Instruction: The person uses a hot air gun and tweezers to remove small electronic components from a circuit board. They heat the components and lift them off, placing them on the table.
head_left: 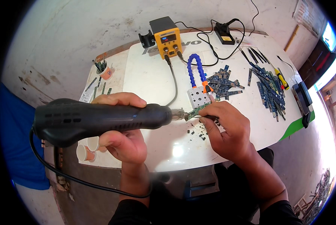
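Note:
My left hand (125, 144) is wrapped round a black hot air gun (104, 119) held level, its metal nozzle facing right. Just off the nozzle's end is a narrow green circuit board (193, 113). My right hand (228, 129) pinches thin tweezers (201, 116), mostly covered by the fingers, with their tips at the board's end. Behind that hand stands a grey metal block (198, 98) with holes, carrying a blue jointed flexible arm (192, 67) with an orange end and a clip near the board. Small black chips (198, 133) lie scattered below the board.
An orange rework station (168, 41) and a soldering iron stand (224, 34) are at the back. Circuit board strips lie in a heap (224, 82) and a larger pile (269, 90) at right, by a yellow screwdriver (281, 79). Paper cups (84, 153) stand at the left edge.

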A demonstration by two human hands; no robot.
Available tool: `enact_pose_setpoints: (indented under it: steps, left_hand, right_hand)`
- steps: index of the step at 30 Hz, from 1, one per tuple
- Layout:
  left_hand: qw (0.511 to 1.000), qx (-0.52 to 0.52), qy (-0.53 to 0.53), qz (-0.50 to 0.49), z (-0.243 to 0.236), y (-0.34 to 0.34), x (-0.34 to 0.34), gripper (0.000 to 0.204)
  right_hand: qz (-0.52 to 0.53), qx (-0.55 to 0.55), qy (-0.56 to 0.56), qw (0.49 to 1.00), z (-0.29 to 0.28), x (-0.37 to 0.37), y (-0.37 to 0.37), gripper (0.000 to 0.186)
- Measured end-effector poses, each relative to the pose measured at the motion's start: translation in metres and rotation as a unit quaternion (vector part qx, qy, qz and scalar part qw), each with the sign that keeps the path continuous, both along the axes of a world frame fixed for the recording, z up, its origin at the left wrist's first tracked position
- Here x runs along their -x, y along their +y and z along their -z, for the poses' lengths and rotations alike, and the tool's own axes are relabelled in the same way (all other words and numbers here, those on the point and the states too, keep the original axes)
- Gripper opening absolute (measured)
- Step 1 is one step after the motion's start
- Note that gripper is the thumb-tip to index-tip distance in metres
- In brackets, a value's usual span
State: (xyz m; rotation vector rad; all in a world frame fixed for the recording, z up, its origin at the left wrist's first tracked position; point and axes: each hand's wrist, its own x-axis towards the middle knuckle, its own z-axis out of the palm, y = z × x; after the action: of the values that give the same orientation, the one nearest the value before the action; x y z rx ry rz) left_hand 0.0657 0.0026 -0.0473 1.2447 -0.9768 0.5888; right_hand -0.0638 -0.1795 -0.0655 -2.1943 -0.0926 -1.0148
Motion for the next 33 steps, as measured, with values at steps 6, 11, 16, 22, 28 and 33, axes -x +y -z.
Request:
enact_pose_setpoints:
  steps: [6, 11, 16, 22, 28, 33]
  left_hand:
    - [1.000, 0.005, -0.007, 0.020, 0.005, 0.000, -0.005, 0.070]
    - [0.999, 0.005, -0.002, 0.041, 0.005, 0.000, -0.005, 0.070]
    - [0.999, 0.012, -0.006, 0.042, 0.004, 0.000, -0.005, 0.069]
    - [0.999, 0.010, -0.002, 0.041, 0.005, 0.000, -0.005, 0.069]
    - [0.999, 0.007, -0.007, 0.038, 0.004, 0.001, -0.006, 0.070]
    - [0.999, -0.016, 0.013, 0.043, 0.006, 0.006, -0.005, 0.070]
  right_hand:
    - [0.023, -0.007, -0.001, 1.000, 0.000, 0.001, 0.006, 0.017]
    - [0.018, -0.003, 0.004, 1.000, -0.001, 0.003, 0.007, 0.013]
    - [0.015, -0.001, 0.000, 1.000, -0.001, 0.002, 0.008, 0.014]
    - [0.017, -0.008, -0.014, 1.000, -0.002, 0.003, 0.007, 0.014]
    - [-0.030, -0.063, 0.060, 0.996, -0.004, 0.017, 0.000, 0.013]
    - [-0.046, -0.063, 0.105, 0.991, 0.006, 0.013, -0.002, 0.010]
